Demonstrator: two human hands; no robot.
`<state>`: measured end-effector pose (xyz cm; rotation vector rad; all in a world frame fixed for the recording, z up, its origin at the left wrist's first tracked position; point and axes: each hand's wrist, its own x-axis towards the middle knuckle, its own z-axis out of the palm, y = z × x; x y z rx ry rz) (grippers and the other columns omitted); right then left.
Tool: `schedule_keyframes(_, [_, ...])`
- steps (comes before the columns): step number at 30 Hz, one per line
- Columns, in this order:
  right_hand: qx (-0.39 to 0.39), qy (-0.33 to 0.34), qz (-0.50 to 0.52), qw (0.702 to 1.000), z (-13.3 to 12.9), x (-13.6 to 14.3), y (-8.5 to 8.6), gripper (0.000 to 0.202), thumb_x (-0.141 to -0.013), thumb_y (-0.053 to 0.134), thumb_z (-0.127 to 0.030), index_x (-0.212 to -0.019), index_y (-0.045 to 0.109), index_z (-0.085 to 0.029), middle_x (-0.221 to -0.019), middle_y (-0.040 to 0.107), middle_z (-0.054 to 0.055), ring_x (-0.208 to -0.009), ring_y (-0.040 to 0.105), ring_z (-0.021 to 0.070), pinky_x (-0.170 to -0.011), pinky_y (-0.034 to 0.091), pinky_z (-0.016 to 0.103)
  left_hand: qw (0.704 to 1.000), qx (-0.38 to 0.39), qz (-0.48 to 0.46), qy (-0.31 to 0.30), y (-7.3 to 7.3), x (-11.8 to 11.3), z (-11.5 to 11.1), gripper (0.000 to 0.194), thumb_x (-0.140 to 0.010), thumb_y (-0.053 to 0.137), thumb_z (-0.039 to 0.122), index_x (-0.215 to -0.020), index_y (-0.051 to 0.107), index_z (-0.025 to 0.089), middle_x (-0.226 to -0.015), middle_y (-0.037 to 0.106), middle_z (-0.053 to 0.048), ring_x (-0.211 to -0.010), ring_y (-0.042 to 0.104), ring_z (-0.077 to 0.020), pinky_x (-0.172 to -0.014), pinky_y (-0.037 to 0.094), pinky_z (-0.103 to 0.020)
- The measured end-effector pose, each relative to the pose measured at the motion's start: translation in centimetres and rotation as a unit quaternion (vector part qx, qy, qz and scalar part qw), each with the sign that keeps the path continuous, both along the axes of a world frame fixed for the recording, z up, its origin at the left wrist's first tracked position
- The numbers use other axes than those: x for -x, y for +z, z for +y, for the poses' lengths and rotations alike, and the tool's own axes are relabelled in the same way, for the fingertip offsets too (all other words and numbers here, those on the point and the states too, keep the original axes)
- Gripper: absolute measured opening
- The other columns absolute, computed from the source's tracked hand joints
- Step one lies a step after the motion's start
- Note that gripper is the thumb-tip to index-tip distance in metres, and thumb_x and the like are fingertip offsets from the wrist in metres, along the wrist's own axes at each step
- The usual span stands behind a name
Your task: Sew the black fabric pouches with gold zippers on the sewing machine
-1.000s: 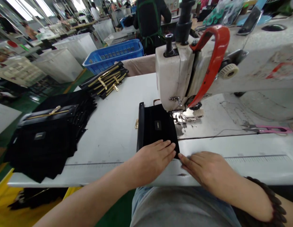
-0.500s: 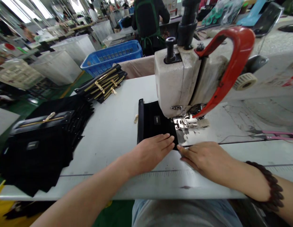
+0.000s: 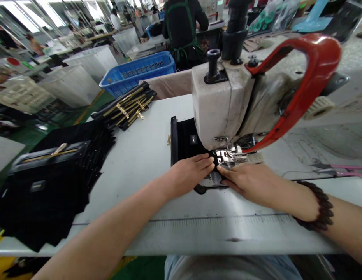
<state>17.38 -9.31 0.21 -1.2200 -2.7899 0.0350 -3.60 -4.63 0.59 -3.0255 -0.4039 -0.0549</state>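
A black fabric panel [image 3: 185, 134] with a small label [image 3: 193, 139] lies on the sewing machine bed. Along its left side runs a dark zipper strip [image 3: 174, 140] with a gold pull [image 3: 169, 139]. My left hand [image 3: 192, 171] rests flat on the panel, its fingers stretched out. Close by on the right, my right hand [image 3: 245, 179] has its fingers together at the panel's edge, beside the metal presser foot [image 3: 227, 155]. Below the fingertips shows a dark rounded edge [image 3: 201, 189]; what it belongs to is partly hidden by my hands.
The white machine head [image 3: 213, 109] with its red guard [image 3: 312, 89] stands over the panel. Stacked black pieces [image 3: 58, 167] and zippered pieces [image 3: 128, 105] lie left. Pink-handled snips [image 3: 347, 171] lie right. Behind are a blue crate [image 3: 137, 72] and a seated person [image 3: 182, 31].
Both hands have shifted slightly away from my body, toward the presser foot, with the panel. The dark rounded edge now shows below my fingers. The camera view has shifted a little.
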Motion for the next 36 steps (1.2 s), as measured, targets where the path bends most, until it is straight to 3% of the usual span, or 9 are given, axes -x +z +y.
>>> schedule_keyframes(5, [-0.031, -0.03, -0.016, 0.999, 0.5, 0.0, -0.4, 0.025, -0.086, 0.051, -0.026, -0.107, 0.059, -0.014, -0.076, 0.068, 0.006, -0.063, 0.062, 0.0192, -0.049, 0.033, 0.028, 0.999, 0.031, -0.014, 0.026, -0.2, -0.3, 1.0, 0.031, -0.086, 0.049, 0.011, -0.116, 0.053, 0.005, -0.122, 0.055, -0.011, -0.119, 0.047, -0.0226, -0.101, 0.042, -0.031])
schedule_keyframes(10, [-0.074, -0.031, -0.042, 0.996, 0.6, -0.2, -1.3, 0.032, -0.092, 0.04, -0.03, -0.113, 0.057, -0.013, -0.075, 0.067, 0.007, -0.063, 0.061, 0.0204, -0.051, 0.035, 0.03, 0.998, 0.04, -0.017, 0.05, -0.5, -0.6, 1.8, 0.029, -0.088, 0.046, 0.013, -0.115, 0.053, 0.006, -0.12, 0.057, -0.011, -0.114, 0.051, -0.0204, -0.099, 0.043, -0.03])
schedule_keyframes(15, [-0.061, -0.015, -0.033, 0.997, 0.5, -0.4, -2.0, 0.034, -0.093, 0.038, -0.029, -0.115, 0.057, -0.011, -0.079, 0.068, 0.01, -0.071, 0.062, 0.0207, -0.057, 0.04, 0.031, 0.996, 0.035, -0.01, 0.083, -0.7, -0.8, 2.3, 0.029, -0.089, 0.045, 0.014, -0.116, 0.054, 0.009, -0.118, 0.058, -0.009, -0.111, 0.053, -0.019, -0.095, 0.046, -0.028])
schedule_keyframes(27, [-0.063, -0.04, -0.037, 0.997, 0.5, 0.0, -1.1, 0.032, -0.09, 0.043, -0.031, -0.111, 0.06, -0.015, -0.077, 0.069, 0.006, -0.066, 0.062, 0.0208, -0.046, 0.03, 0.03, 0.995, 0.033, -0.012, 0.097, -0.6, -0.9, 2.4, 0.029, -0.089, 0.045, 0.014, -0.116, 0.055, 0.011, -0.12, 0.057, -0.007, -0.112, 0.052, -0.0195, -0.096, 0.044, -0.029])
schedule_keyframes(31, [-0.051, -0.041, -0.039, 0.997, 0.5, -0.1, -1.1, 0.033, -0.091, 0.042, -0.032, -0.113, 0.059, -0.015, -0.077, 0.069, 0.006, -0.065, 0.062, 0.0194, -0.047, 0.029, 0.03, 0.991, 0.043, 0.001, 0.126, -0.5, -1.3, 2.0, 0.027, -0.09, 0.045, 0.015, -0.114, 0.057, 0.011, -0.115, 0.06, -0.008, -0.108, 0.054, -0.0198, -0.091, 0.047, -0.028])
schedule_keyframes(36, [-0.037, -0.048, -0.057, 0.997, 0.5, -0.1, -1.1, 0.034, -0.091, 0.041, -0.033, -0.115, 0.058, -0.016, -0.075, 0.069, 0.005, -0.064, 0.062, 0.0186, -0.046, 0.026, 0.028, 0.986, 0.08, 0.003, 0.145, 0.7, -1.3, 2.7, 0.027, -0.09, 0.045, 0.015, -0.113, 0.058, 0.013, -0.114, 0.06, -0.008, -0.107, 0.054, -0.0199, -0.092, 0.045, -0.03])
